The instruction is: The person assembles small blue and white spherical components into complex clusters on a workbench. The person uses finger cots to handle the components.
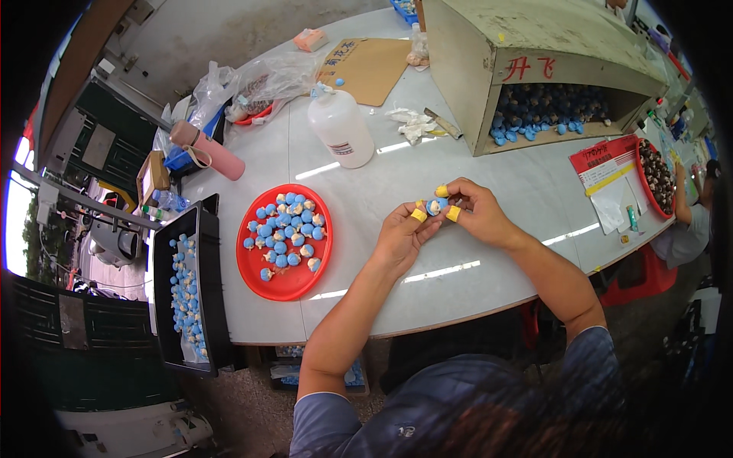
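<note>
Above the white tabletop, my left hand (pixel 405 233) and my right hand (pixel 482 215) meet with fingers pinched around a small blue-and-cream figure head (pixel 434 207). Yellow tape or finger cots wrap several fingertips on both hands. My fingers partly cover the piece, so its far side is hidden. To the left of my hands lies a round red plate (pixel 294 292) bearing many similar blue-and-cream pieces (pixel 284 221). A long black tray (pixel 216 305) at the table's left edge holds more of them on a pale liner.
Farther back stand a white squeeze bottle (pixel 340 133) and a pink tumbler (pixel 217 155). A metal box (pixel 466 84) full of blue pieces is at back right, beside a blade-like tool (pixel 443 123) and crumpled tissue (pixel 412 125). A co-worker sits rightward near a red basket (pixel 646 187).
</note>
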Available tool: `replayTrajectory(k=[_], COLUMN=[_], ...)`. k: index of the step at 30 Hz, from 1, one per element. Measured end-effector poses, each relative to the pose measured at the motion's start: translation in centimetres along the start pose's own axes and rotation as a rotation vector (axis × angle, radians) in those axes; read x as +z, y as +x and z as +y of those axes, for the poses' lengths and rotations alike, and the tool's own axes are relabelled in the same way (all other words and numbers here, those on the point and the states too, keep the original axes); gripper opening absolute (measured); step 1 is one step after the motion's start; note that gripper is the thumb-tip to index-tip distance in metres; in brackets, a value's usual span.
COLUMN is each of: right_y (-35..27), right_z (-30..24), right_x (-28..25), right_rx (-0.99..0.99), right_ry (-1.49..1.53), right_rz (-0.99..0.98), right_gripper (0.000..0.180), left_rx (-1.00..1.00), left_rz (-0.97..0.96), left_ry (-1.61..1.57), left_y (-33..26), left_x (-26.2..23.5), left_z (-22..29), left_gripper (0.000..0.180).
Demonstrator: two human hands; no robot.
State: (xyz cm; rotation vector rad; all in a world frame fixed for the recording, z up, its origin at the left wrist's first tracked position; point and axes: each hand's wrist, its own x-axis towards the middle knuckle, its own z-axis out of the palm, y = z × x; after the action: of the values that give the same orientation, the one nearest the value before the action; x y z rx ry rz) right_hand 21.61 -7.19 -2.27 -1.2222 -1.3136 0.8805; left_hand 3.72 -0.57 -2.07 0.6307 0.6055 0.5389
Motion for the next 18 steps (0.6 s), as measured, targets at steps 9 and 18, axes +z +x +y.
replayTrajectory(k=[9, 18], right_y=[0.0, -0.1], right_z=[-0.7, -2.1], right_x=[-0.4, -0.3], right_rx=[-0.049, -0.098], right_ry=[-0.045, -0.171], right_rz=[-0.045, -0.071], right_gripper=[0.022, 0.024], left_rx=[-0.021, 0.023], left_rz=[-0.056, -0.046], left_ry=[-0.009, 0.027], left_y=[-0.1, 0.2], left_x=[0.1, -0.4], left_z=[-0.1, -0.9], left_gripper=[0.031, 0.024])
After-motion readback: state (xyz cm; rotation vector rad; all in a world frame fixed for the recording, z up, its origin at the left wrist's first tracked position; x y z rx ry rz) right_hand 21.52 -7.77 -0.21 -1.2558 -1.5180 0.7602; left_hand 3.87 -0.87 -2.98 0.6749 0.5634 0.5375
